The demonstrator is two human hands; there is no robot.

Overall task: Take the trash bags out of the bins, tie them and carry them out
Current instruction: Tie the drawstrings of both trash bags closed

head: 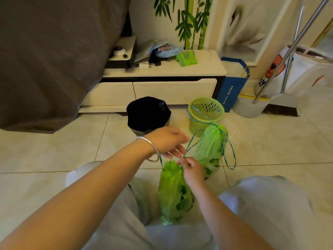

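Note:
A green trash bag (173,192) stands on the floor between my knees, its mouth gathered by a teal drawstring (191,143). My right hand (191,170) pinches the drawstring at the bag's top. My left hand (167,141), with a silver bangle on the wrist, hovers just above with its fingers around another part of the string. A second green trash bag (209,150) stands behind, its neck drawn tight and its string loops hanging loose. Beyond it stands a green perforated bin (207,114) with nothing in it, and to the left a bin lined with a black bag (147,112).
A bed with a grey cover (54,60) overhangs at the left. A low white cabinet (162,87) with clutter on top runs along the wall. A blue paper bag (232,87), a white printed bag (297,76) and metal poles (288,55) stand at the right. The floor is pale tile.

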